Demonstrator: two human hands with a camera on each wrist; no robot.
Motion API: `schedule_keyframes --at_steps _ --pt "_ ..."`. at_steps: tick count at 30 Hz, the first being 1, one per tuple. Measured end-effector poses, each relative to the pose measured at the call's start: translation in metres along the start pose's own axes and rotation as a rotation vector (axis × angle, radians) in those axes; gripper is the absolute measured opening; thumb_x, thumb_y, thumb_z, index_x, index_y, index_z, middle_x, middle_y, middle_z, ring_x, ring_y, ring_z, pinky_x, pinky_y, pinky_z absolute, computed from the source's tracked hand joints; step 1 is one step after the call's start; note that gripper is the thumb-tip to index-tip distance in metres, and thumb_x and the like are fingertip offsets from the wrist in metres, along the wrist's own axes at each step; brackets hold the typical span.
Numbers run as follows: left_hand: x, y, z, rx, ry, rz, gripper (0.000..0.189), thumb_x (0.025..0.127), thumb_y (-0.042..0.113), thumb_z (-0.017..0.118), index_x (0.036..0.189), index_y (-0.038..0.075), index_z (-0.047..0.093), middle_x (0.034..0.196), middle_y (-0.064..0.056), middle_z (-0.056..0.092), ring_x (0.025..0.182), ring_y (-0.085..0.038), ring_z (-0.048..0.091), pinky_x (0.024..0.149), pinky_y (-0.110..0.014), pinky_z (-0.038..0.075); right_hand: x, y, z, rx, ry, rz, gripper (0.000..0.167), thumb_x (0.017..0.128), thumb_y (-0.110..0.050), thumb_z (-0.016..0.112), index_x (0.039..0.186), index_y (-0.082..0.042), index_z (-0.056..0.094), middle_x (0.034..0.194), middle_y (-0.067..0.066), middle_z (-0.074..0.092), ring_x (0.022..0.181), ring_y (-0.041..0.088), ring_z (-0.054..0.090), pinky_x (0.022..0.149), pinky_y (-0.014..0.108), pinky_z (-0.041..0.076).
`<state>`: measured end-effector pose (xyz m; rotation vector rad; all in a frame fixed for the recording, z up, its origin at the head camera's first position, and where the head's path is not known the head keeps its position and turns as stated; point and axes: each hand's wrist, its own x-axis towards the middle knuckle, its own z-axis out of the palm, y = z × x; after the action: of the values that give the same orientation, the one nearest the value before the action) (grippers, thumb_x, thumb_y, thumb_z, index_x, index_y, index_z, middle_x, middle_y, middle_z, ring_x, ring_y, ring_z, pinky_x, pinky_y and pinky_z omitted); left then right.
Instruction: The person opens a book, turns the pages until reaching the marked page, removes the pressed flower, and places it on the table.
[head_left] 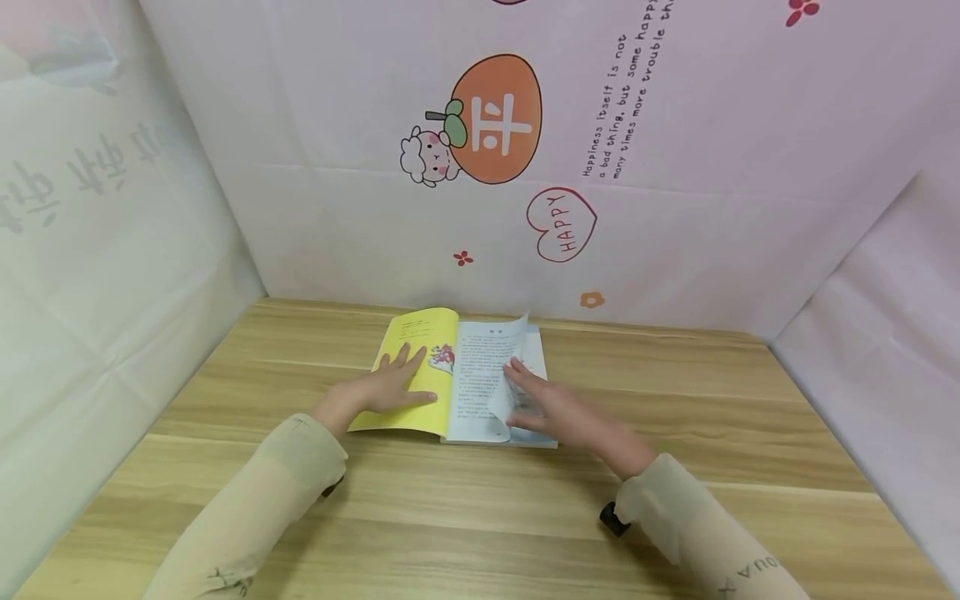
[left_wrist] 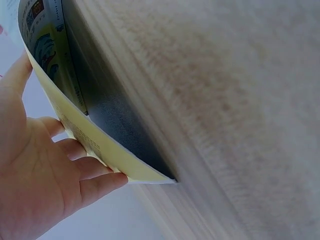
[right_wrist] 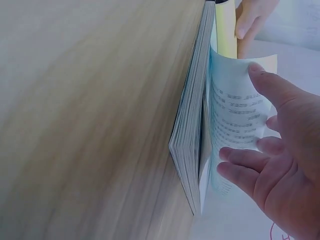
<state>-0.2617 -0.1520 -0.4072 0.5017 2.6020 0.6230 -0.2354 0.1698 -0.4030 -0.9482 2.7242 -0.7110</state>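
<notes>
Table (head_left: pixel 465 517) is bearing an open book (head_left: pixel 455 392), lying near the printed backdrop (head_left: pixel 360 242). Yellow inside cover (head_left: pixel 431 329) is lying left, so opening is looking done. Page (head_left: pixel 482 367) is curling up, seemingly partway turned, not yet over; thick stack (right_wrist: pixel 187 130) is lying beneath, unturned. Left hand (head_left: pixel 386 387) is resting on yellow, fingers spread. Right hand (head_left: pixel 555 408) is touching the page, fingers apart, no clear pinch.
</notes>
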Motion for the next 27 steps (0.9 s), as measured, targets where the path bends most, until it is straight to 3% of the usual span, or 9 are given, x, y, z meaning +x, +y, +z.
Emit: schedule_keyframes --at_steps 8,17,21,27 --pt "0.0 -0.001 -0.001 -0.03 0.002 0.007 0.092 0.105 0.053 0.052 0.165 0.01 -0.002 0.166 -0.026 -0.016 0.146 -0.06 -0.012 0.108 -0.081 0.009 0.012 -0.013 0.009 0.044 -0.042 -0.027 0.083 0.096 -0.031 0.074 0.163 -0.012 0.029 0.171 0.004 0.011 0.153 0.026 0.021 0.118 0.046 0.03" --pt "0.003 -0.001 -0.004 -0.115 0.081 0.08 0.062 0.114 0.033 0.029 0.164 0.004 0.01 0.166 -0.029 -0.007 0.148 -0.058 -0.004 0.118 -0.067 0.003 0.023 -0.023 0.017 0.007 -0.051 -0.13 0.07 0.099 -0.027 0.072 0.158 -0.008 0.04 0.169 0.008 0.019 0.151 0.028 0.029 0.117 0.045 0.034" --pt "0.004 -0.002 -0.004 -0.114 0.1 0.107 0.062 0.114 0.035 0.026 0.163 0.001 0.011 0.166 -0.03 -0.004 0.15 -0.053 -0.001 0.12 -0.064 0.003 0.028 -0.027 0.021 -0.001 -0.071 -0.147 0.064 0.1 -0.028 0.07 0.156 -0.01 0.044 0.169 0.006 0.022 0.152 0.026 0.027 0.117 0.045 0.034" --pt "0.005 -0.002 -0.002 -0.138 0.139 0.139 0.067 0.114 0.038 0.028 0.164 0.003 0.002 0.166 -0.03 -0.002 0.151 -0.05 -0.001 0.12 -0.063 0.002 0.034 -0.036 0.027 -0.015 -0.095 -0.193 0.059 0.102 -0.029 0.067 0.154 -0.01 0.048 0.168 0.006 0.024 0.154 0.027 0.021 0.121 0.045 0.027"
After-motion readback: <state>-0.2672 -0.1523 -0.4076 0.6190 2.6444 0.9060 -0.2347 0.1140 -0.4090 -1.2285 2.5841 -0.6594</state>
